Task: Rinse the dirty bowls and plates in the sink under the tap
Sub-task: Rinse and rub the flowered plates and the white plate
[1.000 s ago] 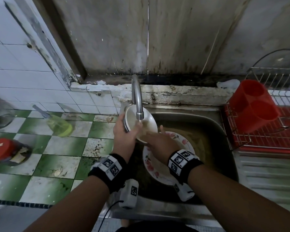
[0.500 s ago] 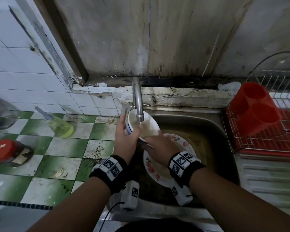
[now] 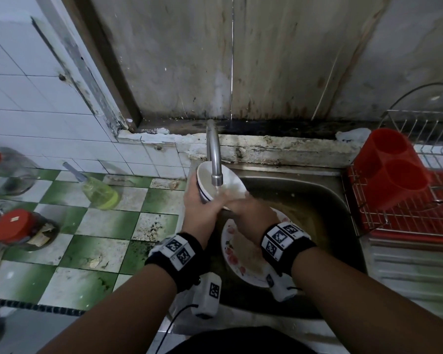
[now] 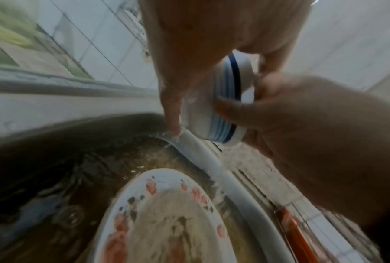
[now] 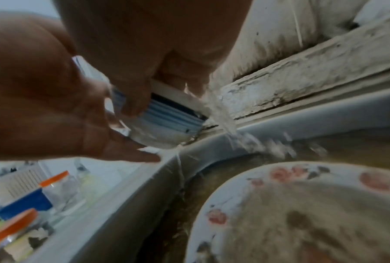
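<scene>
A white bowl [image 3: 216,181] with blue bands tilts under the running tap [image 3: 213,152], above the sink [image 3: 325,190]. Left hand [image 3: 200,209] grips its side, fingers curled; right hand [image 3: 251,213] curls over its lower rim. A flowered plate [image 3: 234,256] lies below in murky water.

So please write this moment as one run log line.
step: rinsing | left hand: holds white blue-striped bowl under steel tap | right hand: holds bowl

Plate [image 3: 237,261] partly hidden under right hand [image 3: 251,215]; sink [image 3: 304,185] bottom obscured by murky water.
</scene>
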